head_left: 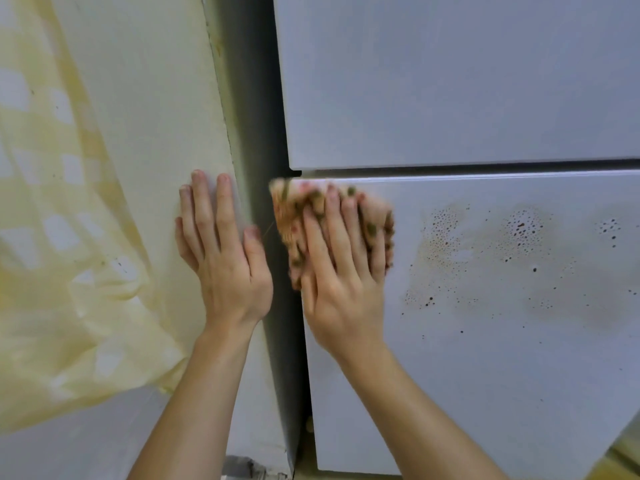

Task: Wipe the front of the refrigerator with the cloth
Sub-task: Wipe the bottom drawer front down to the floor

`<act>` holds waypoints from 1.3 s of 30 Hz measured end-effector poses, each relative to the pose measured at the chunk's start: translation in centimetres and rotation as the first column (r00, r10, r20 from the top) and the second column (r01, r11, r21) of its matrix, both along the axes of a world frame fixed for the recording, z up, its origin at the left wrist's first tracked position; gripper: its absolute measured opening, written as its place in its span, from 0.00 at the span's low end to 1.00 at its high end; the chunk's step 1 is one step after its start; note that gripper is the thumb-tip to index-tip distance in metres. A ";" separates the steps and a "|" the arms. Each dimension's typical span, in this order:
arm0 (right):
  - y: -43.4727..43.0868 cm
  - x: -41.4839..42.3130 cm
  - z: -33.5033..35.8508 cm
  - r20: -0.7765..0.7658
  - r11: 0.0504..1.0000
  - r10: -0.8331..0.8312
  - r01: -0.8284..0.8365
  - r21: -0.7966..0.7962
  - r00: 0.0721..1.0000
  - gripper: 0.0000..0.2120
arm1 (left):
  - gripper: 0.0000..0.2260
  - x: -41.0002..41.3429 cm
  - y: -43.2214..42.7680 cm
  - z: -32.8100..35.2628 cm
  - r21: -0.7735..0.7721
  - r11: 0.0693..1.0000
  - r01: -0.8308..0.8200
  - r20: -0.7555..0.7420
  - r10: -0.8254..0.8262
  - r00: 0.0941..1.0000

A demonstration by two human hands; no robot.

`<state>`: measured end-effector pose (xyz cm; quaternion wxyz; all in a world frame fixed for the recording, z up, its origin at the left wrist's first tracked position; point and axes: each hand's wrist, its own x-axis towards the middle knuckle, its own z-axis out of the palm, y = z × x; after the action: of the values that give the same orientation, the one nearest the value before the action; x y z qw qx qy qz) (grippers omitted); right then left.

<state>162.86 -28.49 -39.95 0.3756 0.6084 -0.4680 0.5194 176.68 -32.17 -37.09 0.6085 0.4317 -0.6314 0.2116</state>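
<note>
I record the surroundings first: a pale cream wall (pixel 156 98) fills the left of my view, with a yellow-and-white checked curtain (pixel 52 202) hanging over its far left part. Between the wall and the refrigerator (pixel 450 81) runs a narrow shadowed gap (pixel 256 116). The refrigerator front is white and in two panels, an upper door (pixel 450 36) and a lower door (pixel 485 375), divided by a dark horizontal seam (pixel 485 166). Across the upper half of the lower door, to the right of the hands, I see clusters of small dark spots (pixel 519 233) within faint brownish patches. Nothing stands between the hands and the surfaces they touch. The left hand (pixel 225 258) lies flat on the wall at its right edge, just beside the gap, fingers straight and pointing up, thumb out toward the refrigerator, holding nothing. The right hand (pixel 341 271) presses flat on the cloth (pixel 287 216), fingers straight and spread, not curled round it. The cloth, pinkish with green and red marks, is blurred; it lies against the top left corner of the lower door, its upper edge at the seam and its left edge overhanging the door's edge toward the gap. Both forearms rise bare from the bottom of my view.
</note>
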 end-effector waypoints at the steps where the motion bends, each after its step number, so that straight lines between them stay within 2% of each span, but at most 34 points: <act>1: 0.6 -0.7 -2.6 -0.047 0.999 0.007 -0.005 0.037 0.999 0.24 | 0.25 0.0 0.1 -0.1 0.003 1.000 -0.001 -0.003 0.001 1.000; 5: 2.7 -3.5 -11.6 -0.231 0.978 -0.015 0.063 0.200 0.973 0.26 | 0.26 -0.4 0.2 -0.1 0.001 1.000 -0.005 -0.015 0.005 1.000; 9: 3.2 -4.5 -11.3 -0.281 0.973 -0.006 0.070 0.219 0.960 0.30 | 0.26 -0.4 0.3 -0.4 0.006 1.000 -0.011 0.002 0.011 1.000; 11: 3.0 -5.0 -7.7 -0.193 0.986 0.037 -0.004 0.168 0.980 0.30 | 0.26 -0.4 0.4 -0.7 0.010 1.000 -0.014 0.004 0.014 1.000; 13: 2.5 -5.9 -2.7 -0.038 0.995 0.062 -0.059 0.076 0.997 0.24 | 0.27 -0.6 0.5 -0.7 0.015 1.000 -0.015 0.002 0.015 1.000; 15: 2.2 -6.9 1.6 0.072 1.000 0.009 -0.011 0.020 0.997 0.25 | 0.27 -1.0 0.7 -0.6 0.029 0.999 -0.016 -0.004 0.016 1.000; 18: 2.2 -6.9 2.8 0.089 0.998 -0.064 0.063 0.008 0.994 0.28 | 0.28 -2.0 1.0 -0.3 0.032 0.999 -0.032 -0.025 0.033 0.999; 22: 2.1 -6.7 -2.4 -0.034 0.998 -0.056 0.055 -0.006 0.998 0.25 | 0.27 -3.6 1.2 -0.4 -0.043 0.998 -0.037 -0.011 0.036 0.999; 27: 3.7 -8.2 -13.3 -0.235 0.980 -0.041 0.084 0.179 0.971 0.29 | 0.26 -5.2 1.6 -1.9 -0.046 0.999 0.016 0.079 -0.013 0.997; 30: 4.3 -8.8 -15.2 -0.279 0.963 -0.058 0.128 0.238 0.959 0.26 | 0.27 -5.2 1.6 -2.3 -0.038 0.999 0.019 0.134 -0.014 0.991; 34: 4.6 -8.7 -11.9 -0.242 0.971 -0.015 0.071 0.228 0.970 0.22 | 0.27 -5.0 1.6 -2.7 -0.048 0.999 0.004 0.146 0.003 0.989; 37: 4.4 -8.6 -5.1 -0.060 0.990 0.071 -0.063 0.123 0.996 0.22 | 0.27 -5.2 1.9 -2.9 -0.048 0.999 0.009 0.141 -0.002 0.990; 39: 4.0 -9.3 -0.1 0.020 0.997 0.063 -0.063 0.032 0.998 0.24 | 0.27 -5.5 2.3 -2.6 -0.060 0.998 0.016 0.135 -0.008 0.991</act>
<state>153.59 -24.46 -40.00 0.3446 0.6239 -0.4605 0.5291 171.14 -29.88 -39.73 0.5787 0.3938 -0.6668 0.2558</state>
